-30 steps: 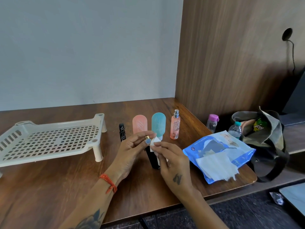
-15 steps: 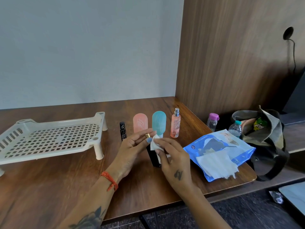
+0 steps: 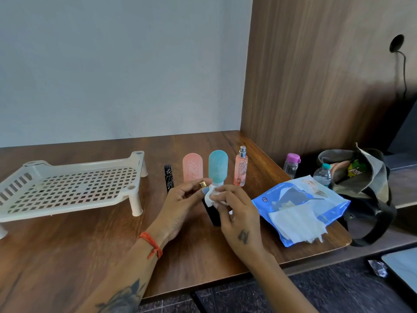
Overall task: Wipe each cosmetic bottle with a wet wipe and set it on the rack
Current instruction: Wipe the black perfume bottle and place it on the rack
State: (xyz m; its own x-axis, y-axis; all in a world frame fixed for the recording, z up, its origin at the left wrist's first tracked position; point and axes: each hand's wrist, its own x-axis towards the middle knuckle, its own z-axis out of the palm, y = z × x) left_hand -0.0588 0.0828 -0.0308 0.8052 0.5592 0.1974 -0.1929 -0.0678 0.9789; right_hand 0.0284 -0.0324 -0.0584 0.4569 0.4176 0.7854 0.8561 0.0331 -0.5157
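The left hand pinches the gold cap of a black bottle that stands on the wooden table. The right hand holds a white wet wipe against the bottle. The white rack sits well to the left. A pink bottle, a teal bottle and a spray bottle stand behind.

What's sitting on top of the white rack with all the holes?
Nothing shows on the white plastic slotted rack. All the tabletop under it cannot be seen, because the shelf covers part of it.
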